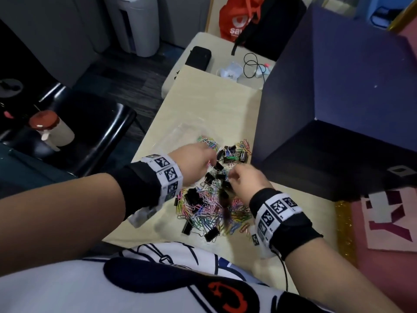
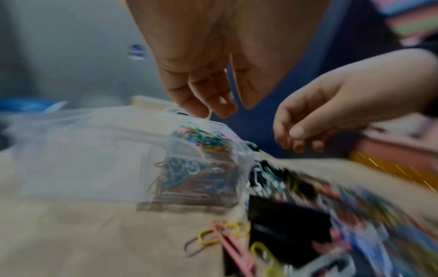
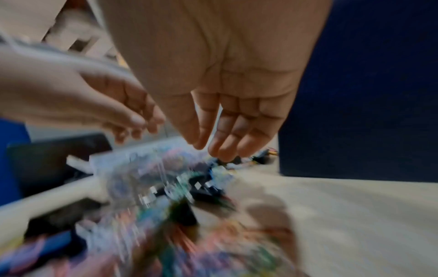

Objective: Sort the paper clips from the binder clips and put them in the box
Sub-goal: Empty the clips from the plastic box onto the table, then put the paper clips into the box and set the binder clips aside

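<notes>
From the head camera I look down on a pale table (image 1: pixel 203 105) where a mixed heap of coloured paper clips (image 1: pixel 209 211) and black binder clips (image 1: pixel 194 197) lies in front of me, with a clear plastic box (image 1: pixel 204 141) at its far edge already holding some paper clips. My left hand (image 1: pixel 194 163) reaches toward the box and my right hand (image 1: pixel 246 179) hovers over the middle of the heap; from here I cannot tell what either holds. A tall dark blue board (image 1: pixel 338 86) stands just right of the heap. From the left wrist camera, my left hand (image 2: pixel 201 80) hangs above the box (image 2: pixel 196 165) with fingers loosely curled, and something thin and pale seems pinched at the fingertips, though blur keeps me from saying so firmly. The right hand (image 2: pixel 327 120) shows beside it, fingers bent, nothing clearly held. From the right wrist camera, my right hand (image 3: pixel 227 105) has fingers relaxed and nearly straight, empty, above the blurred heap. I judge the sorting is only partly done: the box has a share of paper clips, but most clips are still mixed on the table
</notes>
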